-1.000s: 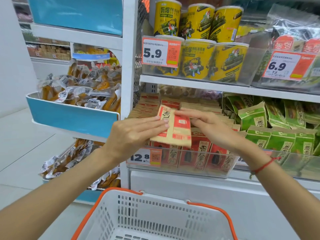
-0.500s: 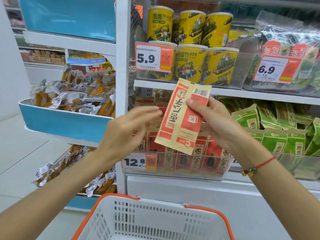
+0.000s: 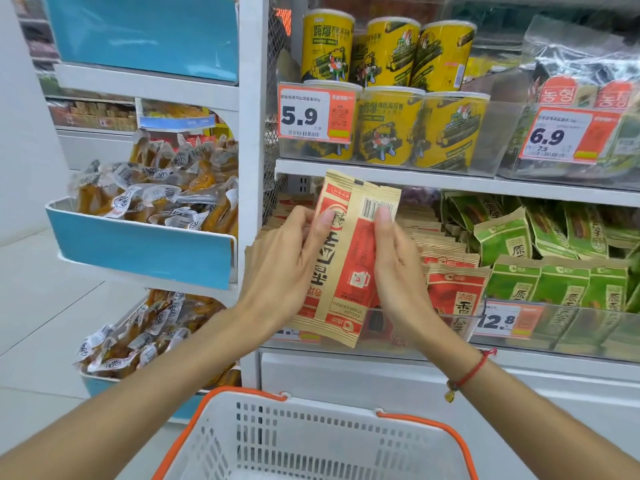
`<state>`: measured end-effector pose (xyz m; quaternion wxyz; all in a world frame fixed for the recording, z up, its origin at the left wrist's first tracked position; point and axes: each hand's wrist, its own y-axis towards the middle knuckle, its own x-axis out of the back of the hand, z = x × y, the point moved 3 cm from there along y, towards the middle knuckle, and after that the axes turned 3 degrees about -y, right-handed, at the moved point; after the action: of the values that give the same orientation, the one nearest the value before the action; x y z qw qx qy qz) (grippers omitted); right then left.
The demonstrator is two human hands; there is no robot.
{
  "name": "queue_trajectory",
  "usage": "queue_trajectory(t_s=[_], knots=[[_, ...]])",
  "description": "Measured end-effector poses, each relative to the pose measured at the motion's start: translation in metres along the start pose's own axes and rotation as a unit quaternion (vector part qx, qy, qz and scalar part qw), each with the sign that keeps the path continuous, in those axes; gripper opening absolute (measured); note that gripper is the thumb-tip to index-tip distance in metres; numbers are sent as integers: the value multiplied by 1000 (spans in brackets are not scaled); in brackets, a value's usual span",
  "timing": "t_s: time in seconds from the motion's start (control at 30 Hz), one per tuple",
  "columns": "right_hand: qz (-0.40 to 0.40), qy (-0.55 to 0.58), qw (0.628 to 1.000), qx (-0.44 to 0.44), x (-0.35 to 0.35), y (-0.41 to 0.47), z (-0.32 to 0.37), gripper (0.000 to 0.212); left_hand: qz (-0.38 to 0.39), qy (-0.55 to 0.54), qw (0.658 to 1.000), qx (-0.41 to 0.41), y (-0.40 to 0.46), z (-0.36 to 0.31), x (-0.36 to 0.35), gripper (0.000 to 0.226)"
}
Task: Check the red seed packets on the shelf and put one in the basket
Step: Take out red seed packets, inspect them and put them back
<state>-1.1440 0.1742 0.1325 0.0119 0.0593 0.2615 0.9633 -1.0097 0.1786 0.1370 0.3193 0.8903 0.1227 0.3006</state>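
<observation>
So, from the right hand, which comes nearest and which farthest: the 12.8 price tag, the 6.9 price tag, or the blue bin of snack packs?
Judged across the head view, from the right hand:
1. 12.8 price tag, just to its right, lower shelf edge.
2. 6.9 price tag, up and right, on the upper shelf.
3. Blue bin, far left, beyond the left hand.

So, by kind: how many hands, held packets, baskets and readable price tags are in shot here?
Hands: 2 (left hand, right hand)
Held packet: 1, gripped by both hands
Basket: 1
Readable price tags: 3 (5.9, 6.9, 12.8)
Total: 7
</observation>
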Motion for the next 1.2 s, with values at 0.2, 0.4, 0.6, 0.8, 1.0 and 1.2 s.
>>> queue_trajectory(t_s=[0.2,0.4,0.6,0.8,1.0,1.2], knots=[[-5,-49,999,-1,6,1,1,44,-9,-41,999,16,-3,-3,-5,42],[44,-23,999,19,5,2,2,33,-19,-70,997,25,-4,-2,-4,36],[245,-25,969,-33,15,13,7,32,-31,-119,987,103,4,7,3,54],[138,-1,985,103,35,23,35,35,-10,-168,975,148,25,-2,27,64],[46,-208,927,309,29,14,23,40,236,-349,850,316,30,-3,36,56],[89,-355,875,316,29,18,1,57,211,-386,845,304,29,22,27,40]])
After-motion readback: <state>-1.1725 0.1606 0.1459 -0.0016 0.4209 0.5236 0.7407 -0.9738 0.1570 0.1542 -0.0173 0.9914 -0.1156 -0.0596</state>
